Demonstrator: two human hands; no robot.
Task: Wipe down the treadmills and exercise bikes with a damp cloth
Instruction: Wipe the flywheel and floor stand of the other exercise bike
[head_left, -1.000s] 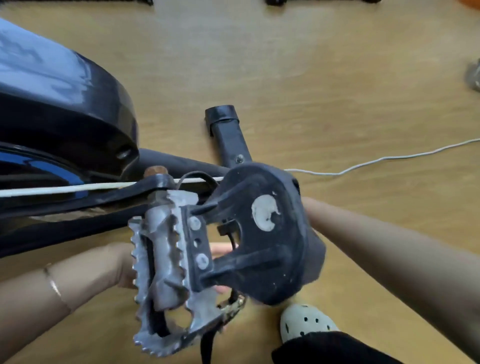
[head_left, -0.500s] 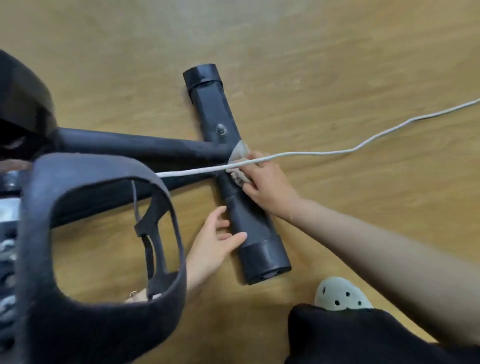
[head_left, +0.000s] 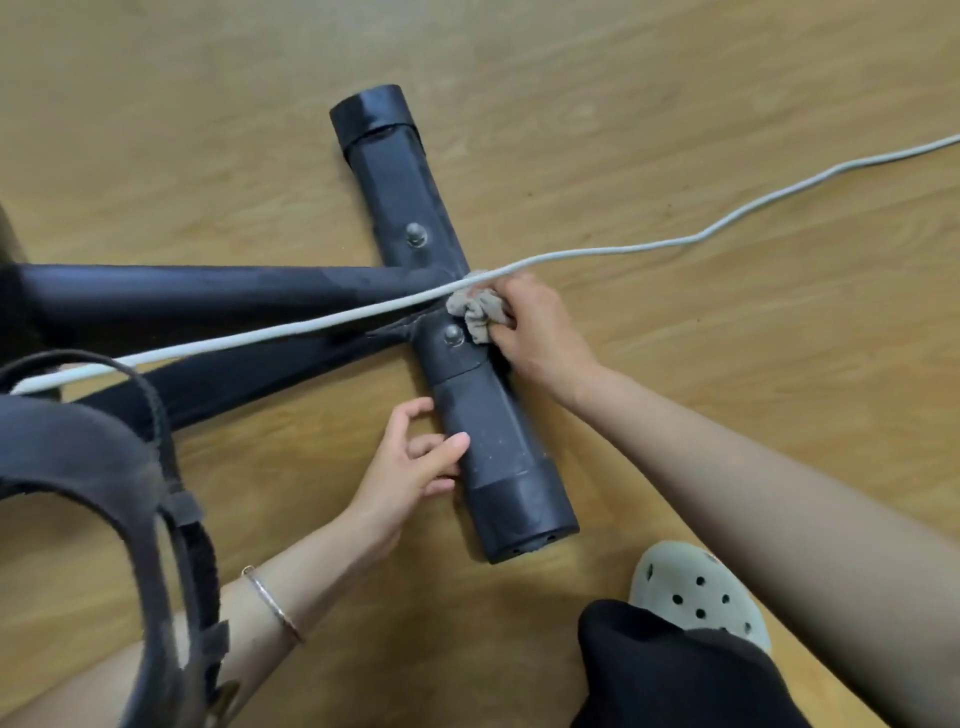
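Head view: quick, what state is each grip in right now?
Left grip: open, thumb and fingers touching the base bar, holding nothing.
Right grip: closed on the cloth, pressed to the bar.

Bare forearms — thin metal bangle (head_left: 274, 604), black trousers (head_left: 675, 670), pale perforated clog (head_left: 698, 590).

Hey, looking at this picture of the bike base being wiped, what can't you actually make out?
Head view, the only one:
- cloth: mostly hidden under the right hand; dampness cannot be told.
- bike frame: cut off by the left edge.
- white cable: one end leaves the right edge, the other passes behind the pedal strap.
- base bar underside: hidden against the floor.
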